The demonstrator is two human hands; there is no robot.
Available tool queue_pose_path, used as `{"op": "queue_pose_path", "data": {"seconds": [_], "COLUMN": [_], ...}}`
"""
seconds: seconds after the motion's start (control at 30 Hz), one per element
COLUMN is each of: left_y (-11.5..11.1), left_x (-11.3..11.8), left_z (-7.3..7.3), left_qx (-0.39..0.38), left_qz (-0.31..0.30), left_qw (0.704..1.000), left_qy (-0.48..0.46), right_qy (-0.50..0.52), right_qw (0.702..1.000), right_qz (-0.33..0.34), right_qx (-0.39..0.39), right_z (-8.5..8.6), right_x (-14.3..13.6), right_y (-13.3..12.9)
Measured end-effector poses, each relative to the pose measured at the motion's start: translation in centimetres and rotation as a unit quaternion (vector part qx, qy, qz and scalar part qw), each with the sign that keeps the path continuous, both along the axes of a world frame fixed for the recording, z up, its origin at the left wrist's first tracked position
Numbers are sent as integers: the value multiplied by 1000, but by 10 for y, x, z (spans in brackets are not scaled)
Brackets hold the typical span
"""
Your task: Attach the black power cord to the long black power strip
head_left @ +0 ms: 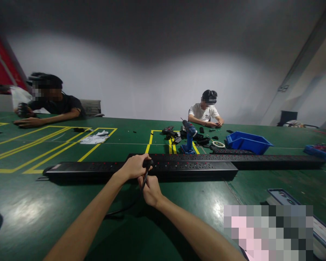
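My left hand (134,166) is closed around a black plug (147,163) at the upper end of a black power cable (145,181). Just below, my right hand (152,190) grips the same cable with curled fingers. From there the cable droops down and left onto the green table. Both hands are at the near side of a long black power strip (81,168), which lies crosswise with a row of sockets and small red marks on top. Directly behind it sits a second long power strip (274,161), reaching farther right.
Behind the strips stand a blue cordless drill (189,134), a blue bin (248,143) and a tape roll (218,144). White gloves (95,138) lie at left. Two people (205,110) sit across the table (195,195). A flat case (284,195) is at lower right.
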State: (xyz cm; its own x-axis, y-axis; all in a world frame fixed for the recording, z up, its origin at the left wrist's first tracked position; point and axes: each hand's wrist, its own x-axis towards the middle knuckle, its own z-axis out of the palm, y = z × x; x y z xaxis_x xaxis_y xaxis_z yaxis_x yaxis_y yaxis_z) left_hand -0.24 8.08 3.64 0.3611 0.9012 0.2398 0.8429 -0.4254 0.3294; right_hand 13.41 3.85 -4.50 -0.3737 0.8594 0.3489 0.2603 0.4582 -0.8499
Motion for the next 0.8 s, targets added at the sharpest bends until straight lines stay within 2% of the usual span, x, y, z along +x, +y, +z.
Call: {"op": "queue_pose_path", "data": {"seconds": [0.13, 0.3, 0.4, 0.47, 0.6, 0.8], "left_y": [1, 2, 2, 2, 1, 7], "left_x": [0, 0, 2, 3, 5, -1], "left_z": [3, 4, 4, 4, 3, 7], "left_qx": [-5, -10, -11, -11, -16, -37], "left_qz": [1, 5, 7, 9, 15, -27], "left_qw": [1000, 1000, 999, 999, 998, 997], "left_qy": [4, 18, 31, 40, 58, 68], "right_qy": [116, 237, 301, 305, 251, 234], "right_qw": [989, 956, 931, 929, 949, 965], "right_qz": [43, -3, 12, 23, 4, -29], "right_qx": [-77, -174, -206, -209, -189, -117], "right_z": [-8, -5, 0, 1, 0, 1], "right_x": [-3, -6, -3, -1, -2, -1], "right_y": [4, 9, 11, 11, 9, 6]}}
